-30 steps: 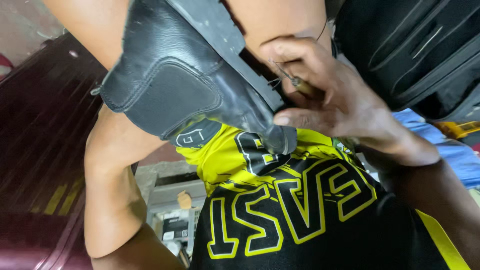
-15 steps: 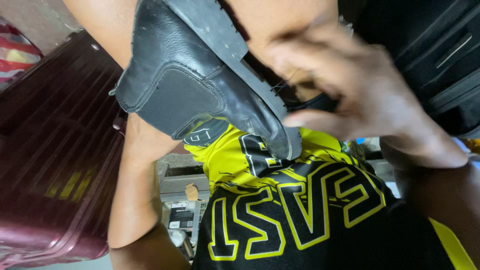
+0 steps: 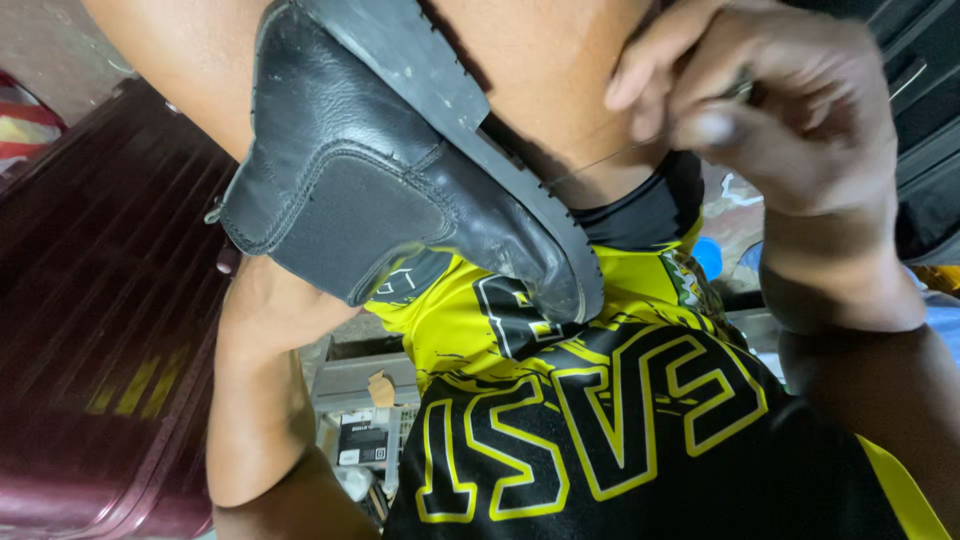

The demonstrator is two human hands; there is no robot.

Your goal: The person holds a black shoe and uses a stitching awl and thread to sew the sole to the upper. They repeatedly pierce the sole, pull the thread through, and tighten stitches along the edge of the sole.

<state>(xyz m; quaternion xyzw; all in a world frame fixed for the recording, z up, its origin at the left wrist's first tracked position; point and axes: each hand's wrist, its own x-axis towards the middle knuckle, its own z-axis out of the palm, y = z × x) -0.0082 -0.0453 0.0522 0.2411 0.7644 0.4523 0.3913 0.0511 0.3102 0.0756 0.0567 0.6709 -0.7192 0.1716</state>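
Observation:
A black leather shoe (image 3: 380,190) with an elastic side panel and a ridged sole lies tilted across my lap, toe pointing down to the right. My left hand (image 3: 262,300) reaches behind the shoe and holds it; most of the hand is hidden. My right hand (image 3: 770,110) is raised at the upper right, fingers pinched on a thin thread (image 3: 600,165) that runs taut from the sole's edge. A small metal tip, maybe a needle, shows between those fingers.
I wear a black and yellow jersey (image 3: 600,420) that fills the lower middle. A dark red hard suitcase (image 3: 90,330) stands at the left. A black bag (image 3: 925,110) is at the upper right. A grey box with small items (image 3: 350,400) lies below the shoe.
My right hand has risen away from the shoe's sole toward the upper right, drawing the thread out taut. The shoe stays held in place and sits larger in view.

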